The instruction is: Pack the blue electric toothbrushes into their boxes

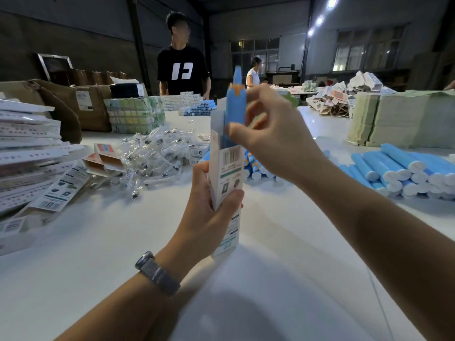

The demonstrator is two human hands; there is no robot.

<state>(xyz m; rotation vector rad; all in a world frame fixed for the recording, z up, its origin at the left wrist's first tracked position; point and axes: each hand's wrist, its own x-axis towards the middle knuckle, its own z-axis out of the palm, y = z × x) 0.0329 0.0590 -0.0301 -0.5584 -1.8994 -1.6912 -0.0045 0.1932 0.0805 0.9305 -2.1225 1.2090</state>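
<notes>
My left hand (209, 212) grips a tall white toothbrush box (227, 168), held upright above the white table with its top flap open. A blue electric toothbrush (235, 104) with an orange ring stands in the box's mouth, its upper half sticking out. My right hand (268, 134) pinches the toothbrush body between thumb and fingers just above the box opening. More blue toothbrushes (403, 171) lie stacked at the right, and a smaller bunch (256, 166) lies behind the box.
Flat white cartons (29, 153) are piled at the left beside a heap of clear-bagged brush heads (152, 153). Greenish paper stacks (403, 116) stand at far right. A person in a black shirt (183, 70) stands behind the white table (283, 279), among cardboard boxes.
</notes>
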